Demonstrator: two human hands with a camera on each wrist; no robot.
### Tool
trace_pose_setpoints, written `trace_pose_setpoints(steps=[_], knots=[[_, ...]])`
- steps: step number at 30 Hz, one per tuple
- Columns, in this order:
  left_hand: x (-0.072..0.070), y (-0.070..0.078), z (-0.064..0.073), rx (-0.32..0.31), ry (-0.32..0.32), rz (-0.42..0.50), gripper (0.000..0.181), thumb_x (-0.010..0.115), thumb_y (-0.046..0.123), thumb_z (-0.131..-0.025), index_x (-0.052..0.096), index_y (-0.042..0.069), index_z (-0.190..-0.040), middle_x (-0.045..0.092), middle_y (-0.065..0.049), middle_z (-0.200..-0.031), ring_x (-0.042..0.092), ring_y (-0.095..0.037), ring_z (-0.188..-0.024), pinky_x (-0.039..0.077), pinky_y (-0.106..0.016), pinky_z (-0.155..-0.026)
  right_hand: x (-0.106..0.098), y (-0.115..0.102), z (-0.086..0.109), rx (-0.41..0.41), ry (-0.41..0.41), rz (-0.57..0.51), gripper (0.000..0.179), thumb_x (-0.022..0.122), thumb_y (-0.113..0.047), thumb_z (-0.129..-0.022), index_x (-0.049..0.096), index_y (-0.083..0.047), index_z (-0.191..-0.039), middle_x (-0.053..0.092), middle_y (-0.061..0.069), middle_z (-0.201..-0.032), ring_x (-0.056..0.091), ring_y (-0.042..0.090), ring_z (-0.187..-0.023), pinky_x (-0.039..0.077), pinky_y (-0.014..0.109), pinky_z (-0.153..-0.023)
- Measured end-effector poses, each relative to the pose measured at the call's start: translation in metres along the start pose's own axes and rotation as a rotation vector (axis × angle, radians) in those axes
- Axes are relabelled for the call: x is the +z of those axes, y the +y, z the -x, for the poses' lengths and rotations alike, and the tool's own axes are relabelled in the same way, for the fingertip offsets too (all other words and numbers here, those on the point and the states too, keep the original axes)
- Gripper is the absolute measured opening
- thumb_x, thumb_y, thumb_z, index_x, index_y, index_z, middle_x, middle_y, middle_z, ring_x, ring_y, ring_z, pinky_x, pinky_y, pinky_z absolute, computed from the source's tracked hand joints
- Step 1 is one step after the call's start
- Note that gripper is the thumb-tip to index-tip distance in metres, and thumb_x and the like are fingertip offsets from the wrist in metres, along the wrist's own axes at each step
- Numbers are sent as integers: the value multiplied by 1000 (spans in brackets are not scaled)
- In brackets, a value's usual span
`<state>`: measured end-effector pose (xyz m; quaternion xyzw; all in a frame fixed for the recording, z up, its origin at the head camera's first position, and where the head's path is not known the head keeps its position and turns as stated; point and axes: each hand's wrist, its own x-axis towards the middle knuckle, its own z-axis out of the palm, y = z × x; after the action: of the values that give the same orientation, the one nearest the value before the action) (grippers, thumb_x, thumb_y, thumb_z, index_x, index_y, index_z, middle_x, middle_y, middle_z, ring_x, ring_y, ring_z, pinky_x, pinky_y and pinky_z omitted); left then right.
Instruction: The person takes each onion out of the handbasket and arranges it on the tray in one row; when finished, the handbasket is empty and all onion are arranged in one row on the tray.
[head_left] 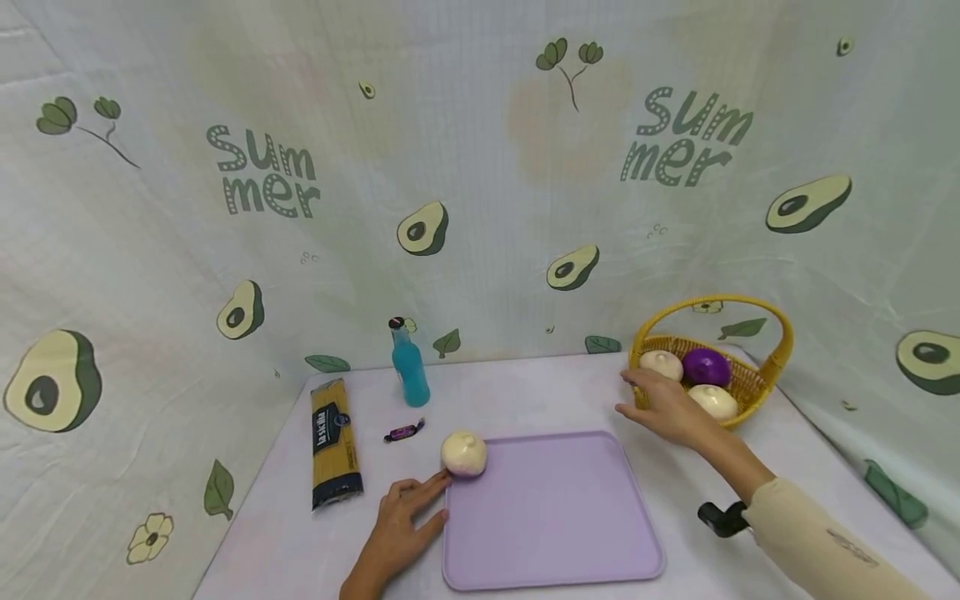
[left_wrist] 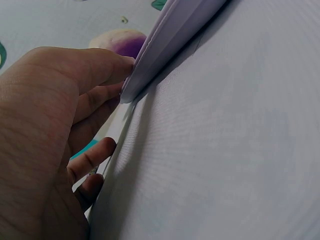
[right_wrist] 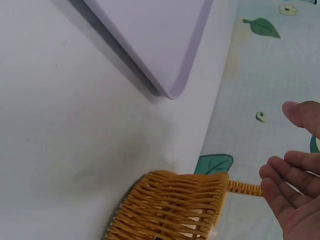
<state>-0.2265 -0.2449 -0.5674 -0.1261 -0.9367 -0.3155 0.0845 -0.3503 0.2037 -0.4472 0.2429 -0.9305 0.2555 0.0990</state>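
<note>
Two hands out: left hand (head_left: 397,521) rests flat against the tray (head_left: 551,508) by its near-left edge, right hand (head_left: 663,408) hangs relaxed, holding nothing, beside the basket (head_left: 757,387). One onion (head_left: 463,452) sits on the tray's far-left corner — light, round, probably rolls; cup it from above.

Most of the purple tray (head_left: 555,517) is lying bare. The yellow basket's (head_left: 757,387) tall handle is arching over the balls inside.

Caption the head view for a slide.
Left hand touching lilac plastic tray beside white onion; open right hand at yellow wicker basket.
</note>
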Motion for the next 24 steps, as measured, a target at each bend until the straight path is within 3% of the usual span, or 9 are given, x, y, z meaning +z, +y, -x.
trace_pose_setpoints(steps=[7,16,24], knots=[[0,-1,0,9,-8,-14,47,67,40,-94,61,29,-139,52,16,-146,45,-21,-116,34,-52,-93,-4,13,2,44,-8,8,58,73,-22,-93,52,10,-137,51,32,-138,44,49,-129,37,62,-102],[3,-4,2,9,-35,-16,47,63,46,-96,59,32,-141,50,18,-147,44,-21,-116,33,-54,-94,-9,33,8,51,14,31,54,75,-21,-91,55,8,-132,58,28,-130,53,46,-119,42,61,-96],[1,-2,1,5,-41,4,47,63,45,-96,59,32,-141,50,17,-147,44,-22,-118,33,-55,-94,-18,44,8,140,-32,67,65,73,-27,-93,47,13,-138,46,37,-140,40,55,-129,35,65,-102]])
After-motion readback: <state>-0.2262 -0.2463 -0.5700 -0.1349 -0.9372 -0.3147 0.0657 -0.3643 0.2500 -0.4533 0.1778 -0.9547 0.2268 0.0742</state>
